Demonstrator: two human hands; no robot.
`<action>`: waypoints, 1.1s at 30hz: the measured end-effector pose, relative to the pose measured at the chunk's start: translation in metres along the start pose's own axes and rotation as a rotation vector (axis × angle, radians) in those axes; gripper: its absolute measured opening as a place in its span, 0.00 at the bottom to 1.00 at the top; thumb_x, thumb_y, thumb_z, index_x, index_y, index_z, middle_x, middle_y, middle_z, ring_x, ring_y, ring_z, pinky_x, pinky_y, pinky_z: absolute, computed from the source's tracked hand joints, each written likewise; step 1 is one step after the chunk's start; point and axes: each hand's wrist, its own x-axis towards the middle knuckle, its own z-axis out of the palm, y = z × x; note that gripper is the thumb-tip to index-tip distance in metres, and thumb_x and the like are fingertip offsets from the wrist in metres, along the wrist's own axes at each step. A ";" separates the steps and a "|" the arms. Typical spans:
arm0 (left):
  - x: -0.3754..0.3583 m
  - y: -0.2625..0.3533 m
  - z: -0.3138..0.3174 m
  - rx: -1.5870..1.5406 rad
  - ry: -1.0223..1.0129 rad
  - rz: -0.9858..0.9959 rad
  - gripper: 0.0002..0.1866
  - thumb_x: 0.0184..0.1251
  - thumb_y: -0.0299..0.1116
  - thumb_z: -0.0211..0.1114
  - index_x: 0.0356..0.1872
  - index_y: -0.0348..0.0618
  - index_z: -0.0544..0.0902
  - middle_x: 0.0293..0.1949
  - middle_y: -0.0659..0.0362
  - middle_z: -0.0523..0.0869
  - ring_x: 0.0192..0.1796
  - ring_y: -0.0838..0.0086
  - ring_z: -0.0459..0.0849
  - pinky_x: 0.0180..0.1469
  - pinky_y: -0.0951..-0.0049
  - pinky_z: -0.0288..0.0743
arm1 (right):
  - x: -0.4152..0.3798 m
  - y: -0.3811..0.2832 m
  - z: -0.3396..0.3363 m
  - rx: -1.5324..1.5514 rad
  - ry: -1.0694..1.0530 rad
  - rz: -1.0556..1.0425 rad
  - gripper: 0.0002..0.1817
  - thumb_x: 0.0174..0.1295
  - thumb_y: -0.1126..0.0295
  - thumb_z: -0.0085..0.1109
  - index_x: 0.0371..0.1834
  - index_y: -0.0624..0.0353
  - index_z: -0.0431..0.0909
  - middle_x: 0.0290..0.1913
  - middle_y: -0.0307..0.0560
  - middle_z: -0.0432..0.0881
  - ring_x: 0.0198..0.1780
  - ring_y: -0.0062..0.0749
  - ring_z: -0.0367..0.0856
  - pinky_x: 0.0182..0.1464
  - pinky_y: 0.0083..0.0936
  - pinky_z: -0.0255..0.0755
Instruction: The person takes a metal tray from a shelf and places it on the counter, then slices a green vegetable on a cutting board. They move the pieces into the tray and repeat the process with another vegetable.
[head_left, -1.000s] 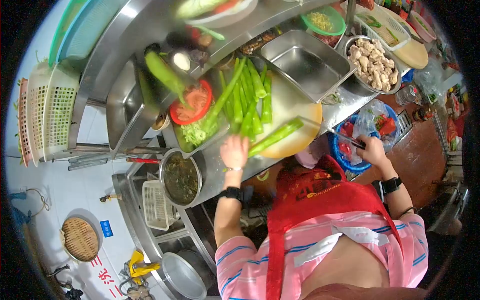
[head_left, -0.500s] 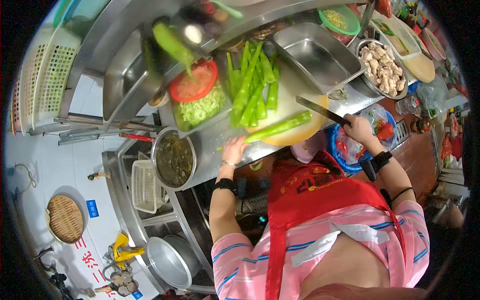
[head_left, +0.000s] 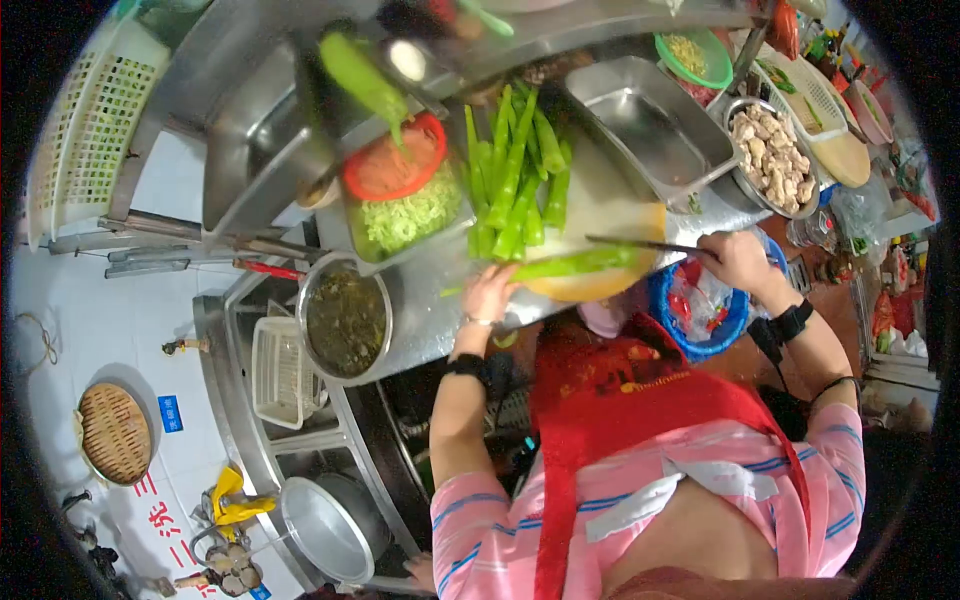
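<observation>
My left hand [head_left: 487,293] is closed around the left end of a long green pepper [head_left: 575,264], which lies along the near edge of the round cutting board [head_left: 620,225]. In my right hand [head_left: 740,262] I grip the handle of a knife [head_left: 640,243]. Its blade points left and overlaps the top of the pepper's right end in this view. Several more green peppers [head_left: 512,175] are piled on the far left part of the board, beyond my hands.
Left of the board stands a tray of shredded green vegetable [head_left: 408,220] with a red bowl [head_left: 440,130] on it. An empty steel tray [head_left: 650,125] sits behind, and a bowl of meat pieces [head_left: 770,160] to the right. A blue-rimmed bin [head_left: 715,345] is below my right hand.
The knife has turned flatter and come down over the right end of the pepper. My right hand has moved slightly right; my left still grips the pepper. The whole view has shifted slightly.
</observation>
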 end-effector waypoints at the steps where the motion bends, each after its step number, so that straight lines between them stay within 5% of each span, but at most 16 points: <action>1: 0.005 -0.003 0.002 -0.015 -0.010 0.008 0.20 0.53 0.48 0.61 0.49 0.61 0.78 0.43 0.58 0.80 0.43 0.58 0.78 0.47 0.60 0.70 | 0.007 0.004 0.005 0.018 0.044 -0.109 0.08 0.52 0.62 0.54 0.31 0.52 0.76 0.24 0.49 0.77 0.29 0.49 0.77 0.31 0.40 0.71; 18: 0.007 -0.004 0.002 -0.016 0.117 0.112 0.19 0.51 0.45 0.63 0.46 0.57 0.81 0.39 0.59 0.81 0.38 0.63 0.79 0.44 0.65 0.71 | 0.074 -0.047 0.007 -0.221 -0.047 -0.480 0.07 0.54 0.66 0.51 0.25 0.57 0.71 0.16 0.46 0.74 0.21 0.41 0.77 0.23 0.36 0.70; 21: 0.007 -0.002 0.001 -0.012 0.096 0.095 0.18 0.51 0.45 0.63 0.45 0.56 0.81 0.40 0.59 0.81 0.38 0.63 0.79 0.44 0.64 0.71 | 0.080 -0.065 -0.002 -0.314 -0.286 -0.358 0.06 0.54 0.68 0.49 0.30 0.57 0.73 0.22 0.49 0.79 0.27 0.44 0.80 0.27 0.38 0.73; 33: 0.009 -0.003 0.004 0.030 0.069 0.060 0.20 0.51 0.46 0.63 0.47 0.56 0.80 0.40 0.58 0.81 0.40 0.61 0.80 0.43 0.63 0.73 | 0.091 -0.041 0.039 -0.180 -0.385 -0.367 0.12 0.59 0.61 0.48 0.34 0.59 0.72 0.23 0.53 0.79 0.28 0.50 0.80 0.31 0.42 0.73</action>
